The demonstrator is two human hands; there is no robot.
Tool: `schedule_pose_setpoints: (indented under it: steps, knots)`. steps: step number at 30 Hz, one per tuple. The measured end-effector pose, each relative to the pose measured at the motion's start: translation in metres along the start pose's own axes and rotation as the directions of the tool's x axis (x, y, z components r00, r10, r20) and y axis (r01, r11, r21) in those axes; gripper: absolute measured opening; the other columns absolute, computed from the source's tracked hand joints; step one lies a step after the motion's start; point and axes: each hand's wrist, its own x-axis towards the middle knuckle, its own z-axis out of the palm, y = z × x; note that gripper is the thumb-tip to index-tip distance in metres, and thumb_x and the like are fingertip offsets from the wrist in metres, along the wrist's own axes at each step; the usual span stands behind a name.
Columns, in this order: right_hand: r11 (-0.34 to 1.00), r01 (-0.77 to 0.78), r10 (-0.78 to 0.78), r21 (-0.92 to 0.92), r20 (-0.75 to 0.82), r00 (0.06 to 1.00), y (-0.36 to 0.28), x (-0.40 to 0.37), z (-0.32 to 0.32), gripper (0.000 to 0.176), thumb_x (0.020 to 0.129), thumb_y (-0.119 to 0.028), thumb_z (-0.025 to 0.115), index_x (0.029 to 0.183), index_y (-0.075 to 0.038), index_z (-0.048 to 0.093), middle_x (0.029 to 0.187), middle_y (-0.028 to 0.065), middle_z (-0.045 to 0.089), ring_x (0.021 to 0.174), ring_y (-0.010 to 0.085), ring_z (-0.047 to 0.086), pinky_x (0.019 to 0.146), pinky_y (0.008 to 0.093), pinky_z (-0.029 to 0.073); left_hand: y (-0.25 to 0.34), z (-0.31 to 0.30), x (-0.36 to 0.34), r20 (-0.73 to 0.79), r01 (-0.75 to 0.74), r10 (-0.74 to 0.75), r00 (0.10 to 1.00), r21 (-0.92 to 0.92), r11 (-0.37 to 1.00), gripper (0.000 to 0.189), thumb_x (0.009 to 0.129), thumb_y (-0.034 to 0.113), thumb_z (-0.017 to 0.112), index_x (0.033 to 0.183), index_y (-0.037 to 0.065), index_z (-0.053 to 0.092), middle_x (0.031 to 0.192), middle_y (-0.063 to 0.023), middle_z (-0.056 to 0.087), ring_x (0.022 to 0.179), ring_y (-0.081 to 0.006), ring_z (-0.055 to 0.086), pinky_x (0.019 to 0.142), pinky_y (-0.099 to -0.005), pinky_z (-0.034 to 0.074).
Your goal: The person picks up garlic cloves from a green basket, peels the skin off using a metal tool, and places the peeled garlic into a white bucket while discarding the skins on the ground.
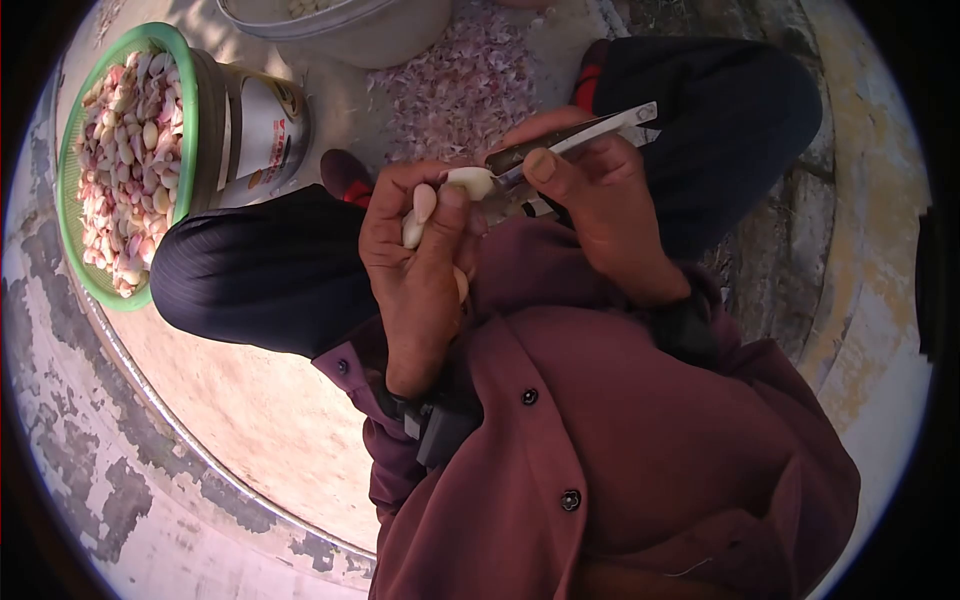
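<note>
My left hand [415, 270] is closed around several garlic cloves. One pale clove [470, 181] is pinched between thumb and fingertips, and others [424, 203] show between the fingers. In my right hand [605, 200] is a small knife [575, 136] with a metal handle, its end pointing up and right. The tip of the knife touches or nearly touches the pinched clove; the exact contact is too small to tell. Both hands are close together above my lap.
A green basket [184, 90] heaped with garlic cloves stands at the left, over a bucket [270, 130] with printed lettering. A pale tub [350, 35] is at the top. Garlic skins [465, 85] litter the ground between my feet. My bent knees flank the hands.
</note>
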Motion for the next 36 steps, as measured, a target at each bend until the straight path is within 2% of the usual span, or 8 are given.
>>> schedule_pose_setpoints:
  steps: [7,10,13,16,20,22,29,36]
  knots:
    - [0.995,0.098,-0.094,0.031,-0.124,0.988,-0.009,0.008,-0.001,0.021,0.096,-0.02,0.054,0.102,0.0,0.059,0.096,0.0121,0.065,0.086,0.0115,0.061,0.081,0.0259,0.048,-0.001,-0.01,0.007,0.027,0.007,-0.003,1.0,-0.141,0.99,0.007,0.093,0.007,0.06,0.098,0.006,0.055,0.071,-0.0063,0.064,0.048,-0.0015,0.042,0.043,-0.017,0.03]
    - [0.996,0.03,-0.031,0.086,0.01,0.999,-0.01,0.012,0.004,0.021,0.096,-0.021,0.057,0.101,-0.001,0.057,0.091,0.0074,0.064,0.079,0.008,0.059,0.075,0.0232,0.048,0.001,-0.008,0.008,0.026,-0.002,0.004,1.0,-0.11,0.994,0.008,0.092,0.007,0.061,0.096,0.005,0.055,0.071,-0.0056,0.064,0.049,-0.0011,0.043,0.044,-0.0168,0.03]
    - [0.998,0.022,-0.016,-0.056,0.116,0.993,0.002,0.015,0.023,0.022,0.094,-0.024,0.062,0.097,-0.003,0.057,0.08,-0.0006,0.059,0.063,0.002,0.049,0.054,0.0192,0.038,-0.002,-0.009,0.009,0.047,-0.111,0.111,0.993,-0.012,0.994,0.008,0.091,0.007,0.063,0.092,0.004,0.056,0.07,-0.0049,0.063,0.05,-0.0009,0.043,0.044,-0.0163,0.031]
    - [0.984,-0.164,0.149,0.074,0.182,0.972,-0.004,0.022,0.02,0.021,0.095,-0.026,0.06,0.098,-0.005,0.057,0.076,-0.0019,0.057,0.059,0.0008,0.045,0.051,0.018,0.034,0.004,-0.011,0.011,0.015,-0.119,0.119,0.993,-0.024,0.993,0.008,0.09,0.007,0.064,0.089,0.003,0.056,0.07,-0.004,0.063,0.051,-0.0009,0.045,0.045,-0.0156,0.032]
    - [0.967,-0.208,0.184,0.144,0.166,0.969,0.007,0.023,0.022,0.021,0.095,-0.027,0.059,0.097,-0.006,0.058,0.076,-0.0022,0.057,0.057,0.0011,0.045,0.05,0.0172,0.033,0.002,-0.018,0.014,0.015,-0.11,0.111,0.994,-0.04,0.993,0.007,0.09,0.005,0.063,0.089,0.003,0.057,0.069,-0.0023,0.062,0.053,-0.0007,0.046,0.047,-0.0151,0.033]
    - [0.901,-0.346,0.322,0.26,0.132,0.937,0.001,0.028,0.024,0.02,0.095,-0.027,0.058,0.097,-0.007,0.058,0.08,-0.001,0.059,0.058,0.0022,0.05,0.05,0.017,0.034,0.002,-0.02,0.014,-0.007,-0.001,0.001,1.0,0.033,0.999,0.005,0.09,0.004,0.062,0.089,0.003,0.058,0.069,-0.0008,0.061,0.055,-0.0005,0.047,0.048,-0.0149,0.033]
    - [0.967,-0.238,0.24,0.09,-0.008,0.971,0.01,0.034,0.032,0.015,0.094,-0.022,0.059,0.098,-0.007,0.058,0.086,0.0008,0.061,0.064,0.0051,0.058,0.052,0.0172,0.039,0.007,-0.027,0.013,-0.049,-0.097,0.103,0.993,0.118,0.988,0.004,0.091,0.006,0.061,0.089,0.003,0.058,0.071,-0.0009,0.061,0.054,-0.0004,0.045,0.047,-0.0155,0.032]
    - [0.924,-0.367,0.372,0.109,-0.031,0.928,0.01,0.029,0.03,0.015,0.095,-0.023,0.058,0.097,-0.008,0.058,0.077,0.0007,0.06,0.052,0.0023,0.045,0.047,0.0163,0.033,0.016,-0.046,0.021,-0.229,-0.214,0.178,0.957,-0.142,0.967,0.007,0.093,0.01,0.059,0.089,0.005,0.056,0.069,-0.0024,0.056,0.049,-0.0042,0.039,0.045,-0.019,0.03]
